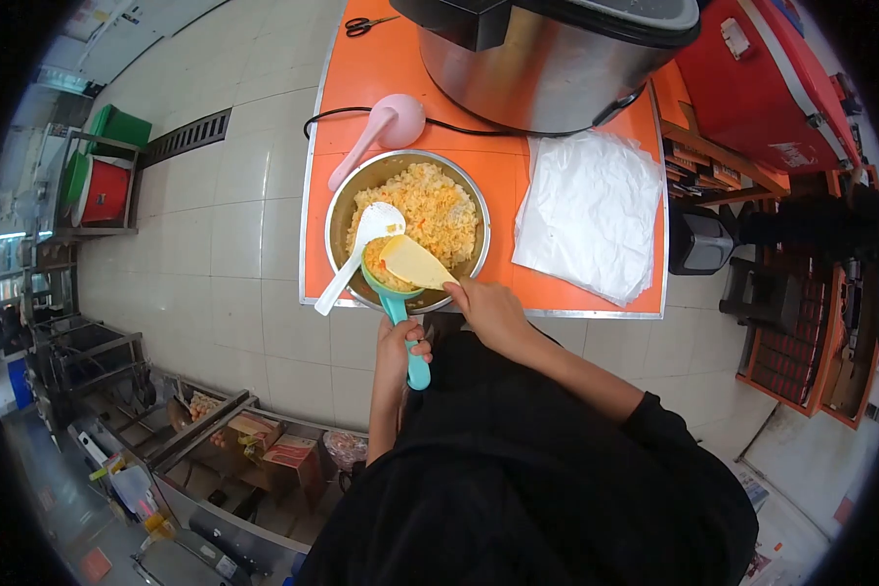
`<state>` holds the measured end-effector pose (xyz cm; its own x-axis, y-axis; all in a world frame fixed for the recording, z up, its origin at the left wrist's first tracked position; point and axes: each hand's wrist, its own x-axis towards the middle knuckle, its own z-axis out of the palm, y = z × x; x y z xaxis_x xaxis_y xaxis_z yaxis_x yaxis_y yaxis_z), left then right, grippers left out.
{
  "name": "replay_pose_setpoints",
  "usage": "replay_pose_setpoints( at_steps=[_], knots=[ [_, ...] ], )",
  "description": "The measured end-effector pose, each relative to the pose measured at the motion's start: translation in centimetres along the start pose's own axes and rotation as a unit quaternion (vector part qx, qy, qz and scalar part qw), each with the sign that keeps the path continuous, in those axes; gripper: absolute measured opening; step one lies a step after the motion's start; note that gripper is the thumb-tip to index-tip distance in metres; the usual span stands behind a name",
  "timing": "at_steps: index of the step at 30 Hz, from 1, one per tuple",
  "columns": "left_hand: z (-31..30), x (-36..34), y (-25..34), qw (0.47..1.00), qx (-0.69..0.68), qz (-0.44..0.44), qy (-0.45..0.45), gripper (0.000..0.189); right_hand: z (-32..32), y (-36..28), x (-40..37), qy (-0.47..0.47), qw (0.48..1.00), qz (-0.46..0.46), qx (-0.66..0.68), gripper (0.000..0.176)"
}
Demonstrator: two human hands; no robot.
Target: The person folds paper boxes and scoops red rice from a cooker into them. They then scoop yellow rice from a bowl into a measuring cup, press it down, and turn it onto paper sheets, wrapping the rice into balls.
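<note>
Orange tabletop (pixel 363 70) is the broadest thing before us. Next comes the steel-sided cooker (pixel 547 73) at its far end, then the thin white plastic sheets (pixel 588 220) near the right edge. Closer to us stands the metal bowl (pixel 340 210), holding a mound of yellowish rice (pixel 435 210). Our left hand (pixel 398 350) is wrapped around the handle of the teal scoop (pixel 395 306), its rice-filled cup over the bowl's near side. Beside that cup, the white paddle (pixel 368 242) slants across the bowl's rim; the pink ladle (pixel 401 119) lies just beyond the bowl. Our right hand (pixel 493 313) grips the cream paddle (pixel 416 264), its blade over the cup. Smallest, the scissors (pixel 361 26) lie at the far left. We judge this to be filling or levelling the scoop; the next move calls for a steady left wrist and light paddle pressure.
</note>
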<state>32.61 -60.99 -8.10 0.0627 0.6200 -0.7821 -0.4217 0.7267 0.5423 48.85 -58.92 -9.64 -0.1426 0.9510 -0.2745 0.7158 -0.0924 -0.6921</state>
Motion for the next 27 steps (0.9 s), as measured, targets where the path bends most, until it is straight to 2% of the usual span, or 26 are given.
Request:
replay_pose_setpoints(
  at_steps=[1,3,4,6,7,8,10,11,14,17,21,24,25,27],
  knots=[
    [-0.1,-0.1,-0.1,1.000,-0.008,0.000,-0.010,0.010,0.4,0.5,0.2,0.000,1.000,0.002,0.000,0.040],
    [-1.0,-0.2,-0.2,0.999,-0.025,-0.001,-0.026,0.010,0.8,1.6,1.1,-0.017,0.986,-0.018,0.164,0.044],
    [-1.4,-0.2,-0.1,0.998,-0.041,-0.002,-0.040,0.010,0.1,1.6,1.7,-0.015,0.986,-0.018,0.165,0.044],
    [-1.5,-0.6,0.1,0.999,-0.031,0.000,-0.039,0.009,-2.1,1.0,2.4,-0.123,0.962,0.118,0.214,0.048],
    [-1.5,-0.8,0.2,0.999,-0.021,0.001,-0.039,0.009,-2.4,-0.2,1.8,-0.068,0.976,0.076,0.192,0.046],
    [-1.0,-1.0,0.2,0.999,-0.022,0.000,-0.039,0.009,-1.4,-0.8,0.9,-0.069,0.976,0.076,0.192,0.046],
    [0.4,-1.0,0.2,0.999,-0.034,0.005,-0.008,0.010,0.6,-1.9,-0.7,0.026,0.999,0.004,0.031,0.041],
    [0.3,-0.8,0.3,0.999,-0.024,0.009,-0.022,0.012,0.5,-1.8,-0.7,0.037,0.999,0.014,0.034,0.037],
    [0.3,-0.5,0.3,0.996,-0.062,0.008,-0.065,0.011,-1.1,-1.7,-1.0,0.002,1.000,0.017,0.006,0.036],
    [-0.2,-0.1,0.5,0.992,-0.112,0.019,-0.050,0.009,-1.1,-1.0,-1.1,0.008,1.000,0.001,-0.025,0.035],
    [-2.8,0.1,0.8,0.992,-0.101,-0.001,-0.070,0.007,-1.5,1.0,-0.6,0.012,0.999,-0.043,0.014,0.034],
    [-3.5,-0.4,1.7,0.995,-0.032,-0.004,-0.090,0.006,-2.2,-1.0,0.2,0.063,0.995,-0.019,0.071,0.036],
    [-3.3,-0.4,1.7,0.997,-0.029,-0.017,-0.072,0.007,-1.7,-1.5,0.2,0.063,0.995,-0.021,0.074,0.036],
    [-2.9,-1.0,2.2,0.997,-0.008,-0.033,-0.069,0.008,-0.6,-2.5,-0.3,0.002,1.000,-0.031,-0.007,0.039]
  ],
)
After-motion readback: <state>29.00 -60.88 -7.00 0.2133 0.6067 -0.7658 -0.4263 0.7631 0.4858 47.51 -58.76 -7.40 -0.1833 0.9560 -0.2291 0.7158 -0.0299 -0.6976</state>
